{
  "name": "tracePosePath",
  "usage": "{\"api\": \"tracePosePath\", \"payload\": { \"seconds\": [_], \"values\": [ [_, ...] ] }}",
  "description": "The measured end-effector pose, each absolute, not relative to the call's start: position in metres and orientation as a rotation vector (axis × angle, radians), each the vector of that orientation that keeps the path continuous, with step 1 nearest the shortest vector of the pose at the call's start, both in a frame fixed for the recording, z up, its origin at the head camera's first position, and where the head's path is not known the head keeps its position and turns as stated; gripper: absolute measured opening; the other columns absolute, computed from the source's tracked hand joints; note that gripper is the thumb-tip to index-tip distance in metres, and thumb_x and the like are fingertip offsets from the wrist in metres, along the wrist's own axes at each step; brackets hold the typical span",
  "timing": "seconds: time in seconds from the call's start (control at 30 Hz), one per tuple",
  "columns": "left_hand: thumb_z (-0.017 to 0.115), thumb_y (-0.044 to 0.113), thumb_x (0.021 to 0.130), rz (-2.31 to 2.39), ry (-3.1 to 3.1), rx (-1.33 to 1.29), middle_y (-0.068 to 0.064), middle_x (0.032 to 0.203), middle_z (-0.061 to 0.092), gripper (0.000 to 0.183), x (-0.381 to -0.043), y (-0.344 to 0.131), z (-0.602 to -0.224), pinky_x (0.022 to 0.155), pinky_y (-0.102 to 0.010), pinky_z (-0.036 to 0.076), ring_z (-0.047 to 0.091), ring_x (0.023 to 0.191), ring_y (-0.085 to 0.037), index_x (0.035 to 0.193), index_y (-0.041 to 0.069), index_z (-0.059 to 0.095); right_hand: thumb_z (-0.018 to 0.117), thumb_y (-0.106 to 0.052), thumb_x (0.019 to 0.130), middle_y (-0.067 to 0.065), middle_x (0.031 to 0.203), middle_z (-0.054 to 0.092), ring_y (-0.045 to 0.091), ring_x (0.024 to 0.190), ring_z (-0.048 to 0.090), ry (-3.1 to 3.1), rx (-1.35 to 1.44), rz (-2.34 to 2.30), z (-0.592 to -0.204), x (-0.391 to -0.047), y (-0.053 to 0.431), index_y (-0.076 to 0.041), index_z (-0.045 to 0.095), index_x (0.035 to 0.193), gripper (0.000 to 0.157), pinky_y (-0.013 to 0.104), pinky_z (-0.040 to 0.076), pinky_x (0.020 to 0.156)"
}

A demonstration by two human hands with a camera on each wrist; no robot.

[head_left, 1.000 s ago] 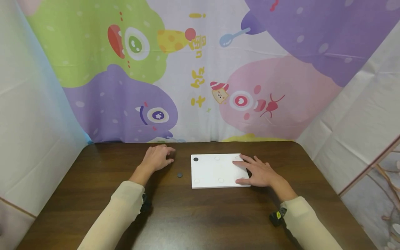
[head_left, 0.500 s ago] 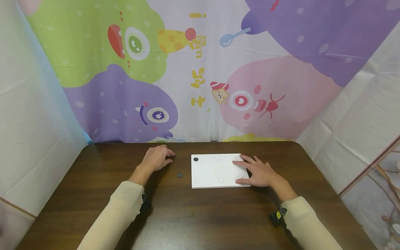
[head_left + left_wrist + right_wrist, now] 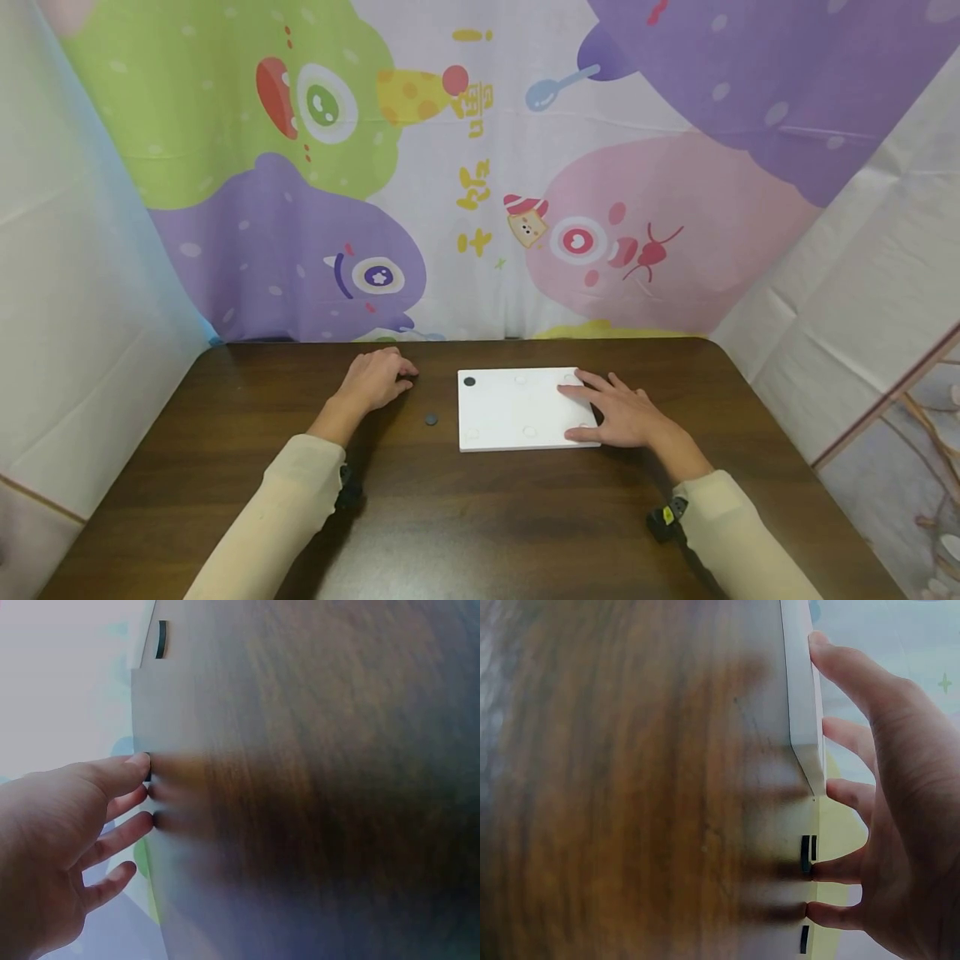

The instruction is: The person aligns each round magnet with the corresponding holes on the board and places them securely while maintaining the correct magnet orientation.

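1 dk disc (image 3: 431,420) on brown surface (image 3: 480,533), left of white board (image 3: 525,408); 2nd disc (image 3: 469,382) in its far-left corner. R hand (image 3: 624,418) spread over right end, grip loose, hiding part. L-wrist view only: dk bit (image 3: 148,769) at L hand's (image 3: 373,382) thumb; can't tell if pinched. R-wrist view adds dk strips (image 3: 805,853). Cartoon curtain (image 3: 442,250) beyond.

Beyond the fingers (image 3: 581,392), yellow lettering (image 3: 474,196) runs sideways up the curtain (image 3: 431,175); the exclamation mark (image 3: 471,36) at its top can be read, the word itself cannot.
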State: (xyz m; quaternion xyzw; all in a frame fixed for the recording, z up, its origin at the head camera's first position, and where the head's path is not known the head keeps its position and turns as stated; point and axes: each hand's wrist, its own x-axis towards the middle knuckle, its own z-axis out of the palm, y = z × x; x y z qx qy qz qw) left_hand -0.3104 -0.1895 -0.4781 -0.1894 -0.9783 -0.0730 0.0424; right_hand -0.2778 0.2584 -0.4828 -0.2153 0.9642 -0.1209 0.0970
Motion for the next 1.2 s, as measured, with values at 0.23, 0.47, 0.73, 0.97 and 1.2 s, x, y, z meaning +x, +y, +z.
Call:
{"api": "tracePosePath", "payload": {
  "seconds": [0.23, 0.47, 0.73, 0.97, 1.2],
  "values": [
    [0.084, 0.023, 0.103, -0.22, -2.995, -0.593, -0.006, 0.117, 0.08, 0.021, -0.313, -0.191, -0.48, 0.093, -0.051, 0.065, 0.078, 0.113, -0.03, 0.123, 0.018, 0.087, 0.075, -0.074, 0.096, 0.012, 0.188, 0.03, 0.071, 0.163, 0.031, 2.854, -0.634, -0.355, -0.483, -0.278, 0.258, -0.036, 0.048, 0.172, 0.089, 0.099, 0.026, 0.116],
    [0.082, 0.023, 0.104, -0.2, -3.012, -0.582, -0.006, 0.118, 0.08, 0.019, -0.313, -0.19, -0.477, 0.094, -0.051, 0.065, 0.078, 0.113, -0.029, 0.122, 0.017, 0.087, 0.074, -0.074, 0.097, 0.012, 0.188, 0.03, 0.071, 0.164, 0.03, 2.854, -0.633, -0.355, -0.481, -0.278, 0.258, -0.036, 0.047, 0.172, 0.088, 0.099, 0.026, 0.116],
    [0.083, 0.023, 0.104, -0.193, -3.021, -0.572, -0.005, 0.116, 0.079, 0.017, -0.313, -0.19, -0.475, 0.093, -0.05, 0.065, 0.078, 0.111, -0.029, 0.119, 0.016, 0.086, 0.074, -0.074, 0.097, 0.012, 0.188, 0.03, 0.071, 0.163, 0.03, 2.854, -0.636, -0.356, -0.482, -0.279, 0.258, -0.036, 0.047, 0.172, 0.089, 0.099, 0.026, 0.116],
    [0.083, 0.022, 0.103, -0.172, -3.003, -0.567, -0.005, 0.113, 0.081, 0.015, -0.314, -0.191, -0.478, 0.092, -0.05, 0.064, 0.079, 0.11, -0.029, 0.117, 0.016, 0.086, 0.074, -0.074, 0.097, 0.012, 0.188, 0.03, 0.071, 0.163, 0.031, 2.854, -0.638, -0.351, -0.482, -0.278, 0.258, -0.035, 0.047, 0.172, 0.089, 0.099, 0.026, 0.116],
    [0.085, 0.029, 0.102, -0.161, -2.965, -0.617, 0.001, 0.111, 0.085, 0.017, -0.332, -0.199, -0.497, 0.087, -0.046, 0.064, 0.081, 0.105, -0.022, 0.115, 0.02, 0.087, 0.074, -0.075, 0.097, 0.012, 0.188, 0.03, 0.071, 0.163, 0.031, 2.856, -0.635, -0.343, -0.483, -0.277, 0.258, -0.036, 0.047, 0.172, 0.089, 0.099, 0.027, 0.116]
  ]
}}
